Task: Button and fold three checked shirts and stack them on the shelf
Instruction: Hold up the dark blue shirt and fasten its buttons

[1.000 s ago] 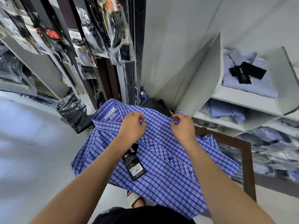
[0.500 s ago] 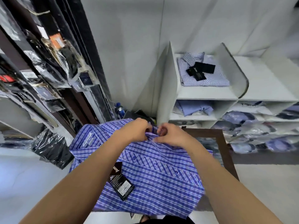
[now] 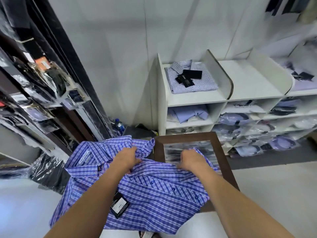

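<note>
Checked shirt (image 3: 154, 200) in blue and white lies front-up over a dark wooden-framed glass table (image 3: 221, 152), its placket buttons closed low down, so I judge the person is spreading it flat for folding. The left hand (image 3: 127, 158) pinches the thin, soft cloth below the collar; the right hand (image 3: 193, 160) has its fingers curled on the shoulder fabric. A stiff black tag (image 3: 120, 206) hangs at the front. On the white shelf (image 3: 195, 98) another folded checked shirt (image 3: 192, 78) waits, crisp and flat
</note>
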